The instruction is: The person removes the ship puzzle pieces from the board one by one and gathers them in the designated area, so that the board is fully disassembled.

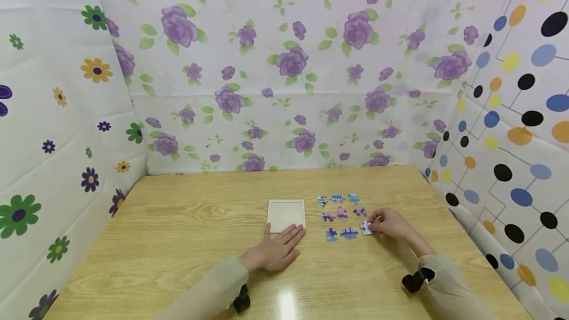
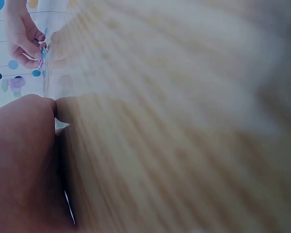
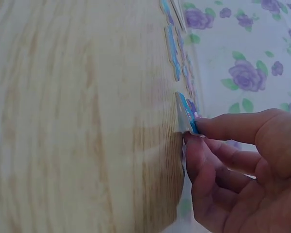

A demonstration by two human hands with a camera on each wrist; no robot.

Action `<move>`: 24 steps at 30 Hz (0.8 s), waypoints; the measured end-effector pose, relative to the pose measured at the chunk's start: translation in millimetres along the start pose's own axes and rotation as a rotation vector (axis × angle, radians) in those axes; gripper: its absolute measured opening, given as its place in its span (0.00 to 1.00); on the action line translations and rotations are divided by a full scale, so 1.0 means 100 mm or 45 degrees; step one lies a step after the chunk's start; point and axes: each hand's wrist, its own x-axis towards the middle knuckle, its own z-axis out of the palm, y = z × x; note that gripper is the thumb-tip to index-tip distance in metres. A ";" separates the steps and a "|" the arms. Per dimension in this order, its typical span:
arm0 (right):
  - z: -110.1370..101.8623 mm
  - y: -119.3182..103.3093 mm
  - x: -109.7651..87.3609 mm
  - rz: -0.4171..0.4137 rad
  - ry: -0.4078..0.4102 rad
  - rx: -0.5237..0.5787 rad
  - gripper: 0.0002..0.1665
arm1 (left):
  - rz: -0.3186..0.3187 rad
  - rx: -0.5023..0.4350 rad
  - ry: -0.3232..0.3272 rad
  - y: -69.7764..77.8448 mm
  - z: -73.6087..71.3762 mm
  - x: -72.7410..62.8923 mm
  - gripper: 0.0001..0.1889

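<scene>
My right hand point(image 1: 388, 222) pinches a puzzle piece point(image 1: 366, 227) between thumb and fingers at the right end of the nearest row. In the right wrist view, that piece point(image 3: 188, 114) tilts up from the table, its blue and purple face towards the thumb. The left hand point(image 1: 277, 250) lies palm down with its fingers straight, fingertips at the near edge of a pale square puzzle tray point(image 1: 284, 214). Between tray and right hand lie several loose pieces in three rows, among them a blue-purple piece point(image 1: 349, 233), a pink-purple piece point(image 1: 341, 212) and a blue-white piece point(image 1: 338, 198).
Everything lies on a wood-grain table point(image 1: 186, 231). A floral cloth point(image 1: 266, 73) hangs along the back edge, with a flower-print cloth point(image 1: 53, 112) on the left and a dotted cloth point(image 1: 511, 137) on the right. Black wrist cameras sit under both sleeves.
</scene>
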 end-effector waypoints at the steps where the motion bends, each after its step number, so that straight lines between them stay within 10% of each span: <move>1: 0.01 0.00 0.00 0.010 0.026 -0.027 0.06 | 0.000 -0.004 0.001 -0.01 0.02 0.01 0.31; 24: 0.00 -0.02 0.01 -0.018 0.140 -0.163 0.04 | 0.031 0.007 0.022 -0.04 0.06 0.04 0.31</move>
